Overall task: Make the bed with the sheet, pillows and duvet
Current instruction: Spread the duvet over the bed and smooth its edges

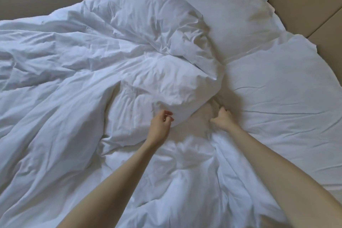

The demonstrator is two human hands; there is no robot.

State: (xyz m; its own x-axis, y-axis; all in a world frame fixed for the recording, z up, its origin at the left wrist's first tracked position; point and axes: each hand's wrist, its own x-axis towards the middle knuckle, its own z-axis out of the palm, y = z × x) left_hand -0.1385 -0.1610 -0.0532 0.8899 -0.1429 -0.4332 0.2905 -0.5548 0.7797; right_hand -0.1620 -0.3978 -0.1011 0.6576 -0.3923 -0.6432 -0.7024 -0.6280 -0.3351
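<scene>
Near the middle, the left hand point(161, 120) with loosely curled fingers touches the bunched duvet point(92, 65) and the right hand point(222, 119) grips its fold, so spreading seems next, toward two far-right pillows point(231, 16).

The duvet point(77, 72) ran off the left and bottom edges of the frame. Its folds hid the right hand point(222, 117) fingertips, and the far pillow point(227, 16) was cut off at top.

No readable text, label, brand, number or sign anywhere on the white bedding or beige surroundings
</scene>
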